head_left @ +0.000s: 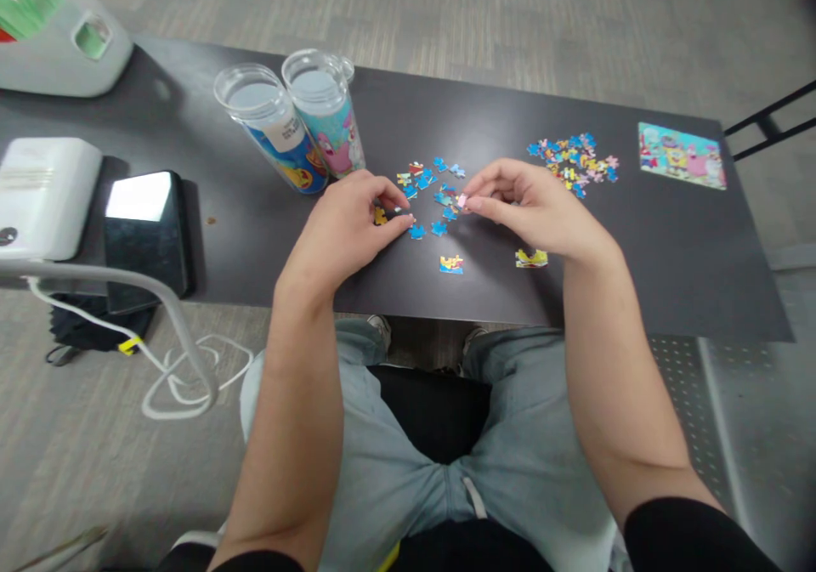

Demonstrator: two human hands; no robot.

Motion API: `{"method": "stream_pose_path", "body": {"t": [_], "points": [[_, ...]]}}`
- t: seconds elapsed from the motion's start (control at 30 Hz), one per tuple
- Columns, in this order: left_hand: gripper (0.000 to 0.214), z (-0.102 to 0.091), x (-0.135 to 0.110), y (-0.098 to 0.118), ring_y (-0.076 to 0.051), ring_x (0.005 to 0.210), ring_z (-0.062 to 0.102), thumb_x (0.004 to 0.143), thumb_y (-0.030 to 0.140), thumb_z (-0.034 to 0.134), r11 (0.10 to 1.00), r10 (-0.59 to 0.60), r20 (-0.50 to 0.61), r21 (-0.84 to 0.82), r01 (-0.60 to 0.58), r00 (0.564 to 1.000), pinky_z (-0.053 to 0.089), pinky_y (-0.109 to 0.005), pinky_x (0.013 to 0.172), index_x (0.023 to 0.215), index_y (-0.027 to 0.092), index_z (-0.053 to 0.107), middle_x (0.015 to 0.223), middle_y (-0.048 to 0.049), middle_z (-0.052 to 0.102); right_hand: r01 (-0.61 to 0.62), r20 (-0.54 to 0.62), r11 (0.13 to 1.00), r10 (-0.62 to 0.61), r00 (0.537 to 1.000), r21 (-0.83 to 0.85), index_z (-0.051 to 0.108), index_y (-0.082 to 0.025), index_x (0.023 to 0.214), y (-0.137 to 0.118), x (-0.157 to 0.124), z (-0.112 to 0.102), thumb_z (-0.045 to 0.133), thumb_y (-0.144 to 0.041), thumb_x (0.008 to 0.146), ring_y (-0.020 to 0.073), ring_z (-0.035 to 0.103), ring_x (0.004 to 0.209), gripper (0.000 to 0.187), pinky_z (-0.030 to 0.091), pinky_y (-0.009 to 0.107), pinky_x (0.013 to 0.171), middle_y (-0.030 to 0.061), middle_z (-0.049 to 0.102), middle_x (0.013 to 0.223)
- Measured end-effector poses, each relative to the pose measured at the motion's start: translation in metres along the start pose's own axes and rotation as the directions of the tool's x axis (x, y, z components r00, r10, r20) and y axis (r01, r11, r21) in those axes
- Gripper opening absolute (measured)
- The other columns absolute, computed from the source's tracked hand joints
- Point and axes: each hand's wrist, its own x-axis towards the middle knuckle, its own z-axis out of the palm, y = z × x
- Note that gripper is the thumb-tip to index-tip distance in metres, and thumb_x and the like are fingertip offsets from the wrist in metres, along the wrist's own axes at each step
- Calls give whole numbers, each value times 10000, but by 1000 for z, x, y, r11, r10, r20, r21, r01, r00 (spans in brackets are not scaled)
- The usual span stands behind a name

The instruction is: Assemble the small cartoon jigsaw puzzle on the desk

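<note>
My left hand [357, 219] rests on the dark table [669, 249], fingers curled, its fingertips pinching a small puzzle piece [403, 212]. My right hand [523, 202] is just to the right, thumb and forefinger pinched on a pale puzzle piece [461, 201]. Between and beyond both hands lies a loose cluster of mostly blue puzzle pieces [433, 181]. Two small joined bits lie nearer me, one [451, 263] below the cluster and another [531, 257] under my right wrist.
Two clear puzzle tubes [299, 126] lie at the back left. A second pile of pieces [574, 157] and a finished picture [682, 155] sit at the right. A black tablet [146, 232], white device [44, 194] and a bin [64, 32] occupy the left end.
</note>
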Motion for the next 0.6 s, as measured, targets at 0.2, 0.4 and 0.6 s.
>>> {"method": "stream_pose_path", "body": {"t": [0.2, 0.4, 0.6], "points": [[404, 24, 8, 34, -208, 851, 659, 1023, 447, 994, 971, 93, 45, -227, -81, 995, 543, -413, 825, 1366, 252, 909, 1174, -39, 896, -76, 39, 997, 77, 996, -12, 844, -367, 1185, -11, -17, -11, 1007, -579, 1051, 394, 841, 1100, 299, 726, 595, 911, 110, 927, 1153], [286, 48, 17, 52, -239, 906, 749, 1142, 534, 921, 959, 143, 108, -261, -111, 984, 584, -401, 828, 1229, 262, 917, 1119, -60, 926, -104, 12, 990, 104, 995, 96, 767, -332, 1218, -1, -31, -20, 1100, -635, 999, 264, 656, 819, 501, 546, 444, 746, 25, 848, 948], [375, 57, 24, 64, -246, 907, 760, 1083, 617, 983, 953, 111, 145, -296, -64, 983, 574, -390, 784, 1126, 250, 921, 1047, -66, 903, -48, -12, 992, 50, 999, 113, 756, -345, 1232, 12, -41, -30, 957, -679, 1129, 248, 684, 810, 404, 577, 423, 762, 8, 799, 993]]}}
